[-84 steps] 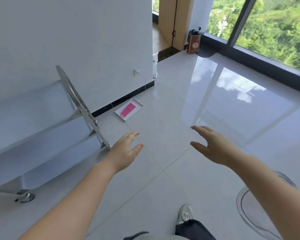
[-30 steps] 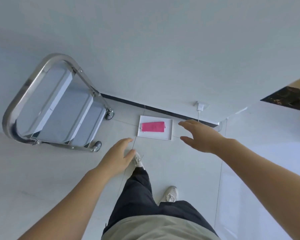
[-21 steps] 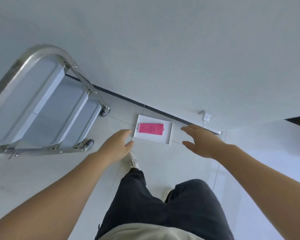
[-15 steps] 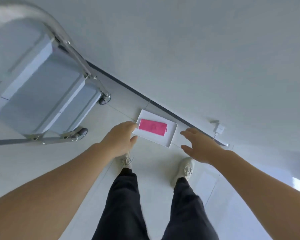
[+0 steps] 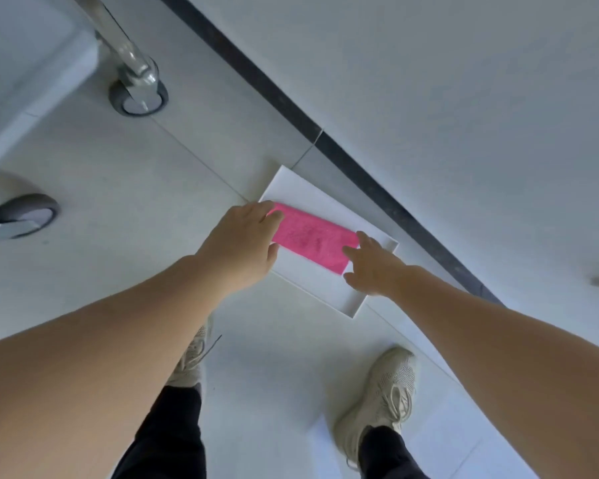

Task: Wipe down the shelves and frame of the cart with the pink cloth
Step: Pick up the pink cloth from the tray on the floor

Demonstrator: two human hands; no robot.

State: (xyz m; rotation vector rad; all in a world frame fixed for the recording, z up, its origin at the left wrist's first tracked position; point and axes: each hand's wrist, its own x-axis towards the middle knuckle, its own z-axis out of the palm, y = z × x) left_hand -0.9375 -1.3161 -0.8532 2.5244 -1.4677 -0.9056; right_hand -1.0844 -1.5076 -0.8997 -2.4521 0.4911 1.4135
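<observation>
A pale tiled floor (image 5: 125, 174) fills most of the view, meeting a white wall (image 5: 464, 98) along a dark baseboard (image 5: 360, 174) that runs diagonally from the top toward the right edge. The cart (image 5: 32, 63) sits at the upper left, only partly in view: a pale shelf edge, a shiny metal leg and 2 grey wheels, 1 wheel (image 5: 138, 95) near the top and another wheel (image 5: 21, 216) at the left edge.

A person stands over the floor in dark trousers and 2 beige sneakers; the right sneaker (image 5: 381, 399) is plainly seen, and the left sneaker (image 5: 191, 361) is mostly hidden under the left forearm.

A shallow white tray (image 5: 325, 285) lies on the floor just beside the baseboard, well apart from the cart. The pink cloth (image 5: 312, 242) lies folded flat inside this tray, a long rectangle set at a slant.

Both bare arms reach down to the tray. The left hand (image 5: 242, 247) covers the cloth's left end, fingers extended and lightly bent over it, with the fingertips touching the fabric; a firm grasp cannot be made out. The right hand (image 5: 374, 267) is at the cloth's right end, fingers straight and spread, the tips touching the cloth edge, the thumb apart over the bare tray bottom.
</observation>
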